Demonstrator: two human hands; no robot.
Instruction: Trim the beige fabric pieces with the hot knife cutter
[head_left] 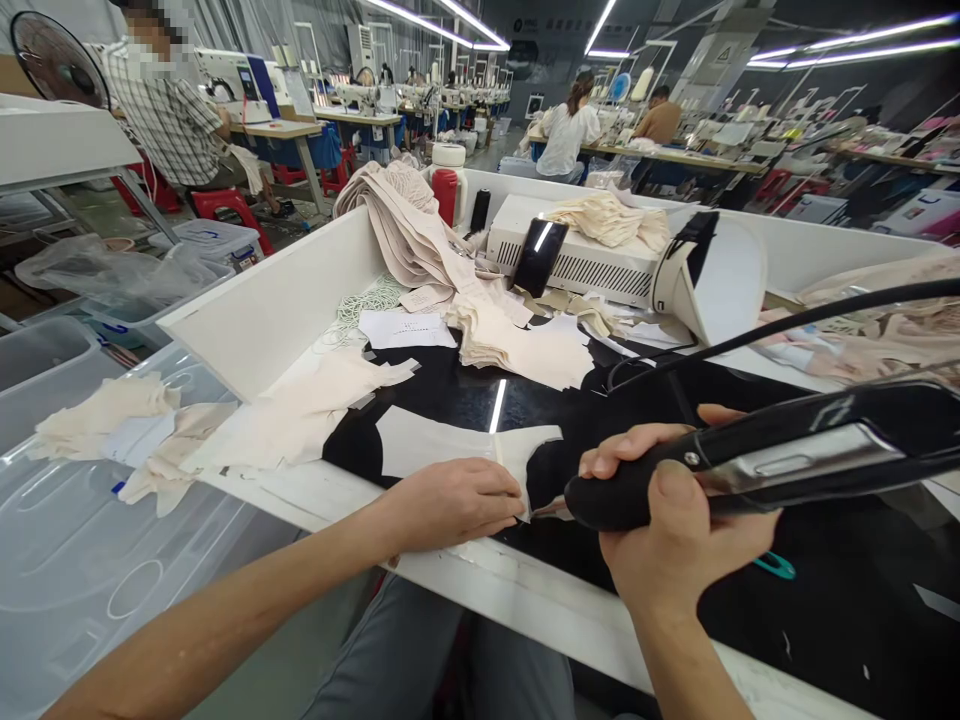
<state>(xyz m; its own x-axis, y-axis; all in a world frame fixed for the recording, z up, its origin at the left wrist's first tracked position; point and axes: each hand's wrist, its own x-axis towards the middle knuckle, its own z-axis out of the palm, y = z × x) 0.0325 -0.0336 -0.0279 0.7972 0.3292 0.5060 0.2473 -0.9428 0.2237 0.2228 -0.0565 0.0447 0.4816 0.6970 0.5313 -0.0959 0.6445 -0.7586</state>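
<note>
My left hand (450,500) presses flat on a cream fabric piece (435,445) lying on the black work surface (825,590), its fingers together at the piece's edge. My right hand (675,520) is wrapped round the handle of a black flat-iron-like tool (787,455), whose nose points at the fabric's edge just right of my left fingers. A black cable (787,325) runs from the tool toward the back.
More cream fabric pieces (300,410) lie to the left, and stacks (517,340) sit behind. A white box unit (585,255), a white raised border (277,300), clear plastic bins (90,540) at left and people at sewing tables in the background.
</note>
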